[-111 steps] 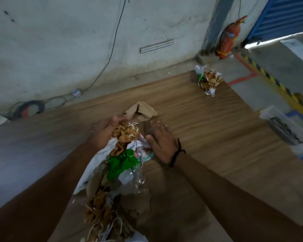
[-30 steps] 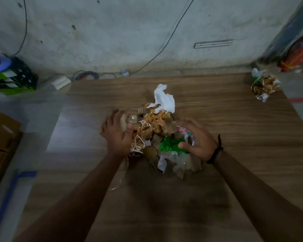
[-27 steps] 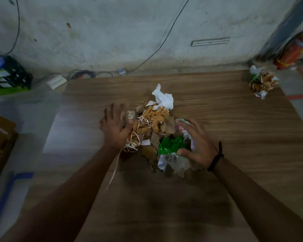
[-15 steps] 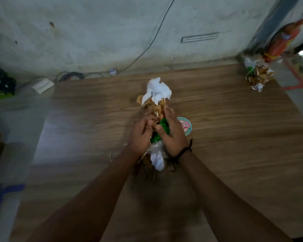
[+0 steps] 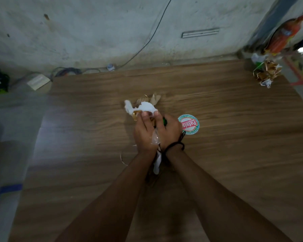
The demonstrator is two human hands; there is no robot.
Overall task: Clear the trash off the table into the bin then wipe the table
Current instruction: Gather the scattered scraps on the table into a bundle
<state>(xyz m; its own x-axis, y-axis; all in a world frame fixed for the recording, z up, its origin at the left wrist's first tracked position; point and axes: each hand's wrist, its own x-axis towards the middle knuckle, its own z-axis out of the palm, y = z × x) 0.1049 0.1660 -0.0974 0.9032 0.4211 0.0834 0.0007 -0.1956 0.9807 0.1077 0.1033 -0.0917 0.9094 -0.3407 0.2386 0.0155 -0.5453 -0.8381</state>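
My left hand (image 5: 144, 131) and right hand (image 5: 170, 130) press together, fingers curled tight around the trash bundle (image 5: 143, 107) at the middle of the wooden surface (image 5: 234, 154); a second ago they sat apart, flanking a loose heap. A second trash pile (image 5: 267, 74) remains at the far right corner. White paper and brown scraps poke out past my fingertips. A round printed label (image 5: 189, 125), earlier buried in the heap, lies flat just beside my right hand.
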